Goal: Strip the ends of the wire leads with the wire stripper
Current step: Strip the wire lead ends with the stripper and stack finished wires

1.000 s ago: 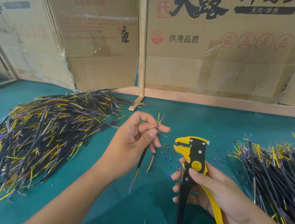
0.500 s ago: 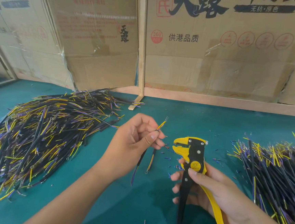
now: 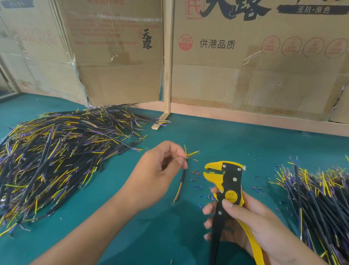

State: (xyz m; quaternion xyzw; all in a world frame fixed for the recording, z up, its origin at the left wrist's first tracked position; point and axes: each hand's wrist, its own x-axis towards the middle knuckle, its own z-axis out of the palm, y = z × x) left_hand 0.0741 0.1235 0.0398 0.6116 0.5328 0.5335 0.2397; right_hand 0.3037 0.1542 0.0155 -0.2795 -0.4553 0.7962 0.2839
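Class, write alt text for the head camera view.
A left hand pinches a black-sleeved wire lead beside a yellow-and-black wire stripper gripped by the right hand, over a teal table between two wire piles.

A big heap of black, yellow and purple wire leads (image 3: pixel 46 159) is hogging the left side of the teal bench top (image 3: pixel 242 142), and a second pile of the same leads (image 3: pixel 327 207) is crowding the right edge. The bare strip between them is lying open up to the back edge, with only tiny snipped insulation bits (image 3: pixel 197 177) littering it. Taped brown cardboard sheets (image 3: pixel 258 80) and a pale wooden post (image 3: pixel 167 68) are walling off the back.
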